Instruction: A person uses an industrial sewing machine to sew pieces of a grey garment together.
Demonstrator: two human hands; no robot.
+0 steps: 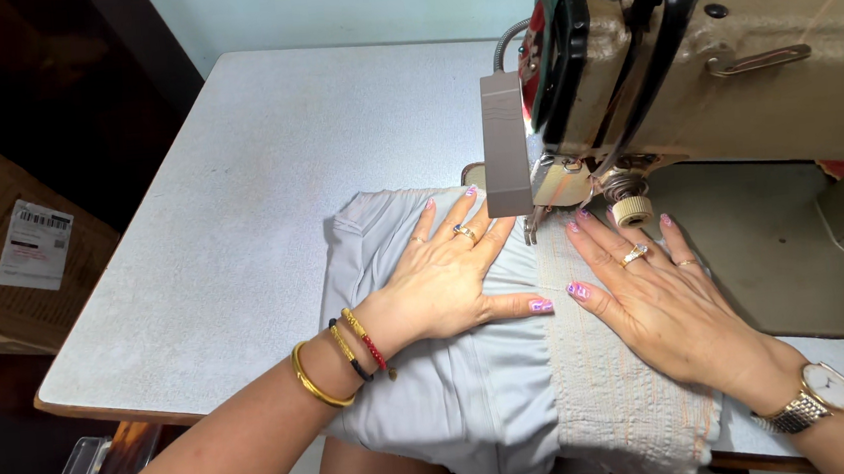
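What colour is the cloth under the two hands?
Pale grey cloth, with a ribbed band stitched in light orange lines; seen in the head view.

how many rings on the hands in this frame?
3. One on the left hand, a ring on a middle finger. Two on the right hand: a big ring and a thin band. Others may be hidden.

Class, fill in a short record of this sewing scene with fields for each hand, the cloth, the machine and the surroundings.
Left hand: left hand lies flat on the pale grey fabric, fingers spread
Right hand: right hand lies flat on the shirred band
Machine: beige sewing machine, its presser foot between the hands
Surface: speckled grey table
Nearby: cardboard box at the left
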